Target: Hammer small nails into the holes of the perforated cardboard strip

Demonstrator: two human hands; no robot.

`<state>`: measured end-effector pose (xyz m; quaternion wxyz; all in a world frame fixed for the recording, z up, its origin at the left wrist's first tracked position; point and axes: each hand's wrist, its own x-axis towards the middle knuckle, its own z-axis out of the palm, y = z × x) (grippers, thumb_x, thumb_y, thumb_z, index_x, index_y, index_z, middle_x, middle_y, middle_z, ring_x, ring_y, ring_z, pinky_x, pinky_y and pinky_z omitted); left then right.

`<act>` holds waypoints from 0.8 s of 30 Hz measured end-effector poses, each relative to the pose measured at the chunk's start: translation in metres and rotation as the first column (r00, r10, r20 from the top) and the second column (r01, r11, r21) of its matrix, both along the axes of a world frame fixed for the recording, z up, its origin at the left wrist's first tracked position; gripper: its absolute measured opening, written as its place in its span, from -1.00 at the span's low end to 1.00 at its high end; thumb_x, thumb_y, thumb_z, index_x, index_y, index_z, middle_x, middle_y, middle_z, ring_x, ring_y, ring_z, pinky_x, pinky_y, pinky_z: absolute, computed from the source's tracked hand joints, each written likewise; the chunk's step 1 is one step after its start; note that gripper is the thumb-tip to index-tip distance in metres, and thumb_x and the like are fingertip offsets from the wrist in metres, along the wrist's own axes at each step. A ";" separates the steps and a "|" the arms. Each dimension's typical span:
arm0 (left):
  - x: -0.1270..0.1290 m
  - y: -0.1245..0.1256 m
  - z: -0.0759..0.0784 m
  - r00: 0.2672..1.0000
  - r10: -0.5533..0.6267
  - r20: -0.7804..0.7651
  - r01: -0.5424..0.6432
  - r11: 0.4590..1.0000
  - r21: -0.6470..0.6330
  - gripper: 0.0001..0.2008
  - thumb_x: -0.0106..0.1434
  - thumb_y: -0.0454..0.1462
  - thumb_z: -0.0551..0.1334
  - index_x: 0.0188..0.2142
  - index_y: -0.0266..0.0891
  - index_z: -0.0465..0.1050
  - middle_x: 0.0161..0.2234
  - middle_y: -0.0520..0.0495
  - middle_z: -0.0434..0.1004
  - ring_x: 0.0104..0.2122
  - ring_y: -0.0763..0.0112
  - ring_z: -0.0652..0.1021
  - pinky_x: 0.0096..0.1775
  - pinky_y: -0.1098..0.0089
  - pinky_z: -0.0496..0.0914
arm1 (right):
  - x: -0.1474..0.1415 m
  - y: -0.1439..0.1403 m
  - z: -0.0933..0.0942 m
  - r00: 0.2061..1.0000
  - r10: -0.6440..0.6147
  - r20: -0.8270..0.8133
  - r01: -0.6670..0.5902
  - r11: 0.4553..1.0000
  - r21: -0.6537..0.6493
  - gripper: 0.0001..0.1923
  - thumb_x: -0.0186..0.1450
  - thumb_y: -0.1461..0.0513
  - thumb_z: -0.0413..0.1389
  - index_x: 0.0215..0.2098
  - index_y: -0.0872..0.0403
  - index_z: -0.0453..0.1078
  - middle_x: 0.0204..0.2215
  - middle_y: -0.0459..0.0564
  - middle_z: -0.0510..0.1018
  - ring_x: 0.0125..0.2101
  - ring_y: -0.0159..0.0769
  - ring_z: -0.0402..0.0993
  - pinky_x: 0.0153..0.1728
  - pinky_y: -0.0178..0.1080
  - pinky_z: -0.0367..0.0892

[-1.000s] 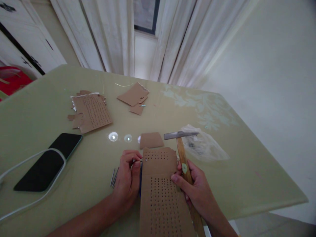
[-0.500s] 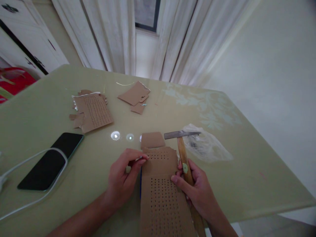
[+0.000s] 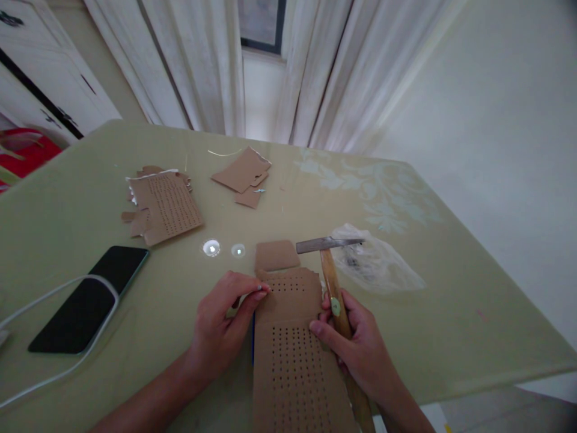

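Left fingers (image 3: 243, 282) pinch what looks like nail (image 3: 259, 288); our right hand (image 3: 358, 337) grips hammer (image 3: 330, 276), cardboard (image 3: 288, 311) — near holes (image 3: 295, 373) look done, far rows (image 3: 288, 284) unfinished.

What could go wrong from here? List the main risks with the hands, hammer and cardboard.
1. The small piece pinched in the left hand is mostly covered, so it could slip out unnoticed.
2. The right hand grips the hammer while its thumb rests on the perforated cardboard, so either might shift.
3. If swung there, the hammer could strike the left hand, which is at the cardboard's edge.
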<state>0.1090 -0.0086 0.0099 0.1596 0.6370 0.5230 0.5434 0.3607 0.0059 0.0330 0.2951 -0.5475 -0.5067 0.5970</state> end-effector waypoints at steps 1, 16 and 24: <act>0.000 0.000 0.000 1.000 -0.003 -0.006 0.003 1.000 0.000 -0.85 0.45 -0.39 0.31 -0.16 -0.11 0.64 -0.31 0.06 0.71 -0.38 0.45 0.61 -0.42 0.49 0.41 | 0.000 0.000 0.000 1.000 0.001 -0.001 -0.001 1.000 0.007 -0.53 0.27 -0.06 0.46 -0.17 0.01 0.38 -0.42 -0.18 0.47 -0.51 -0.41 0.33 -0.52 -0.37 0.28; -0.003 -0.001 0.004 0.999 -0.016 -0.036 0.015 1.000 -0.007 -0.83 0.45 -0.40 0.31 -0.16 -0.10 0.64 -0.32 0.06 0.72 -0.39 0.43 0.61 -0.42 0.48 0.42 | 0.000 0.000 0.000 1.000 0.010 -0.005 -0.010 1.000 0.025 -0.55 0.27 -0.05 0.46 -0.16 0.01 0.40 -0.41 -0.17 0.50 -0.45 -0.34 0.41 -0.42 -0.32 0.36; -0.002 0.004 0.003 0.994 -0.037 -0.103 0.044 0.997 0.067 -0.86 0.46 -0.41 0.33 -0.14 -0.12 0.61 -0.33 0.08 0.71 -0.40 0.42 0.60 -0.27 0.37 0.47 | 0.005 0.002 0.009 0.989 0.109 0.102 -0.120 0.988 0.100 -0.63 0.44 -0.09 0.30 -0.18 0.02 0.42 -0.47 -0.20 0.42 -0.52 -0.38 0.32 -0.50 -0.34 0.27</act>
